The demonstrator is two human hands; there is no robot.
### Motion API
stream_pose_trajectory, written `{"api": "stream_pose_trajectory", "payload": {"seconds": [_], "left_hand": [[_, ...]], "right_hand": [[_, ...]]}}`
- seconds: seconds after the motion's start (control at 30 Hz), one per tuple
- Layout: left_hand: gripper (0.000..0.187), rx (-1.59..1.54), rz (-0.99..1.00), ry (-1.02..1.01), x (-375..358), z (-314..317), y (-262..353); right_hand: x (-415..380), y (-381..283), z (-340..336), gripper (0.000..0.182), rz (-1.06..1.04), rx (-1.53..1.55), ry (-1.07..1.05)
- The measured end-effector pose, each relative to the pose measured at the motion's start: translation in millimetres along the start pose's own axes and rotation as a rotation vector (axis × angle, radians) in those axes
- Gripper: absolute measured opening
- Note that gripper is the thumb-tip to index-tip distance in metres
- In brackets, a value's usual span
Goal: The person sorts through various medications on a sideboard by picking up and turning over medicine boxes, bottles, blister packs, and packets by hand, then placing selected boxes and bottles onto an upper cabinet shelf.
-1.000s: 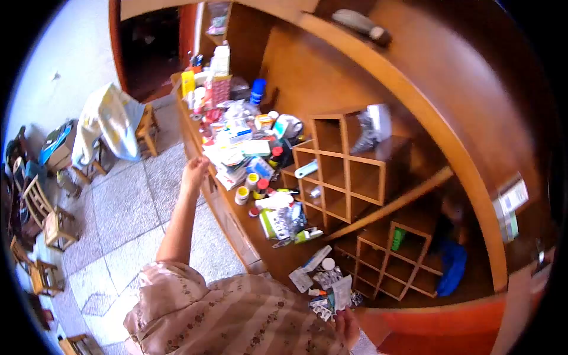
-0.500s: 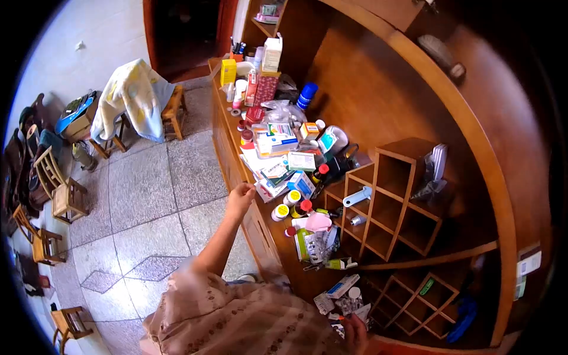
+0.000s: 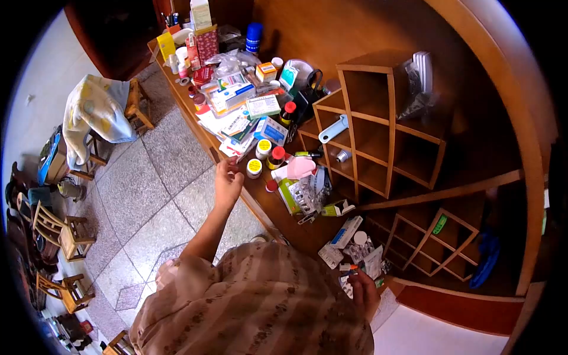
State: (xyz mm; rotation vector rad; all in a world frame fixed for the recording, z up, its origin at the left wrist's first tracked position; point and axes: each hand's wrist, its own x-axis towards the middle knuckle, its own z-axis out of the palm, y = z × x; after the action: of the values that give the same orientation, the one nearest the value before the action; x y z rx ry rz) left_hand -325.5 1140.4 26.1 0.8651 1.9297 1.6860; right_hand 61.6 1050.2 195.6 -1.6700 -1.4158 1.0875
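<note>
My left hand (image 3: 228, 178) hovers at the front edge of the wooden counter (image 3: 260, 204), its fingers loosely bent and apart with nothing seen in them. Closest to it are a white bottle with a yellow top (image 3: 254, 168), a similar bottle (image 3: 263, 148) and a red-capped brown bottle (image 3: 276, 157). My right hand (image 3: 365, 293) is low at the right, fingers curled at a small orange and white item (image 3: 349, 268) too small to name. Blister packs (image 3: 357, 248) and a blue and white box (image 3: 347, 232) lie just beyond it.
Medicine boxes (image 3: 263, 106), papers and a blue can (image 3: 254, 37) crowd the counter's far part. A pink item (image 3: 301, 167) lies on blister packs. Cubbyhole shelves (image 3: 390, 127) stand at the right. Left, on the tiled floor, are small chairs (image 3: 74, 239) and a cloth-covered seat (image 3: 97, 115).
The view has shifted, so the counter's items appear higher and further left. My left hand's fingers have loosened from a closer pinch. My right hand shows more fully.
</note>
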Motion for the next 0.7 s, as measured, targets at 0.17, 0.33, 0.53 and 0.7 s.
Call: {"api": "stream_pose_trajectory", "payload": {"seconds": [0.17, 0.33, 0.53, 0.7], "left_hand": [[0.055, 0.133, 0.069, -0.122, -15, 14, 4], [0.058, 0.389, 0.232, -0.038, -15, 25, 12], [0.045, 0.065, 0.019, -0.214, -10, 9, 28], [0.056, -0.987, -0.231, -0.704, -31, -35, 91]], "right_hand": [[5, -4, -4, 0.025, -0.045, -0.019, -0.058], [7, 4, -14, 0.026, -0.045, -0.015, -0.092], [5, 4, -21, 0.027, -0.026, 0.022, -0.079], [8, 13, -29, 0.028, -0.087, 0.024, -0.180]]}}
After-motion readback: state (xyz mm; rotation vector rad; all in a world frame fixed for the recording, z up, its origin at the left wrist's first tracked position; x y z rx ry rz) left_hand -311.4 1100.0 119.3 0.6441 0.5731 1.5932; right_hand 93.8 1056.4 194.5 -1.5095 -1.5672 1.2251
